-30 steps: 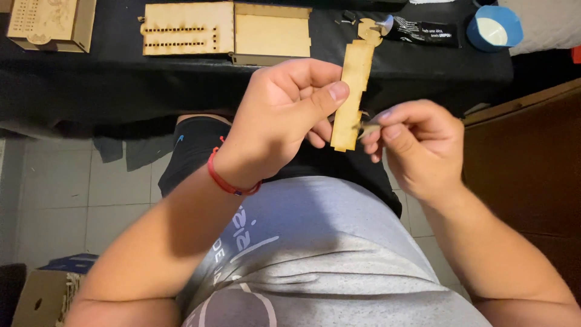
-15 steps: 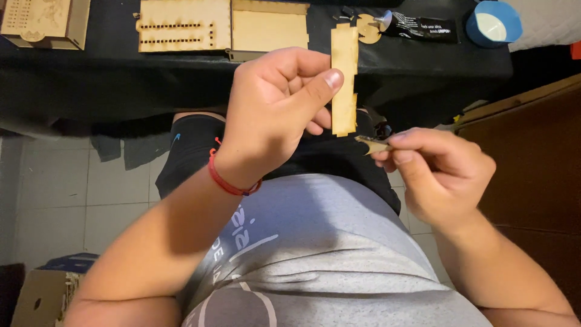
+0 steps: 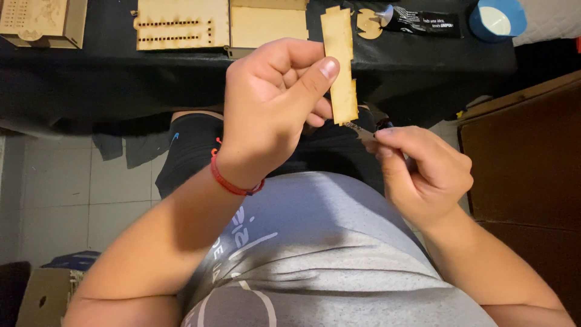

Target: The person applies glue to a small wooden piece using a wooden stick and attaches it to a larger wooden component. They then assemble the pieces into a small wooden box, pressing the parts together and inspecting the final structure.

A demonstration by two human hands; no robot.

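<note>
My left hand point(image 3: 275, 103), with a red cord bracelet at the wrist, pinches a long thin wooden strip point(image 3: 339, 60) with notched edges and holds it upright in front of me. Just below the strip's lower end, my right hand point(image 3: 420, 172) grips a small thin tool point(image 3: 362, 131) between thumb and fingertips. The tool's tip sits close to the strip's bottom edge; whether they touch I cannot tell.
A black-covered table point(image 3: 91, 79) lies ahead with flat wooden panels point(image 3: 181, 24), a wooden box point(image 3: 42, 21) at the far left, a black glue tube point(image 3: 420, 23) and a blue tape roll point(image 3: 497, 18). Brown wooden furniture point(image 3: 526, 151) stands at the right. Tiled floor lies below left.
The left hand has turned the strip from tilted to upright and lifted it slightly. The right hand has dropped lower and now holds the small tool under the strip's end.
</note>
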